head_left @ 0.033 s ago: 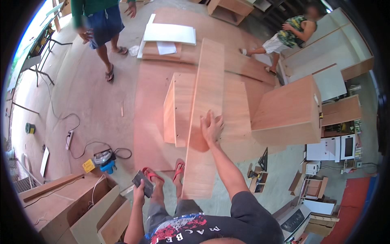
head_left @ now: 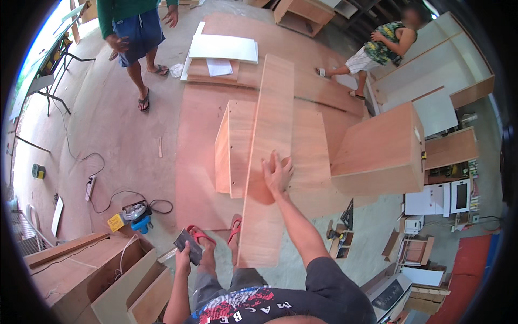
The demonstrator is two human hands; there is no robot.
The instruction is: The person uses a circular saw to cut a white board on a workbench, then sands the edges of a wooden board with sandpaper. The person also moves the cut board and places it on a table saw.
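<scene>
A long plywood board [head_left: 273,102] lies across a low plywood box [head_left: 310,143], its near end reaching over toward my legs. My right hand [head_left: 278,175] rests on the board's upper face near its middle, with the fingers spread. Down at the lower left, beside my red-sandalled feet, my left hand [head_left: 184,256] is closed round a dark grey rectangular block [head_left: 189,246]. The block's underside is hidden. Small dark holes or screw heads dot the box's left panel [head_left: 231,146].
A second plywood box [head_left: 380,143] stands to the right. White panels [head_left: 224,47] are stacked beyond. A circular saw [head_left: 135,210] with its cord lies on the left floor. Two people stand at the far side, one in blue shorts [head_left: 139,38], one in striped shorts [head_left: 362,58].
The whole view has shifted slightly. My right hand stays on the board, its fingers a little more spread. My left hand still holds the dark block.
</scene>
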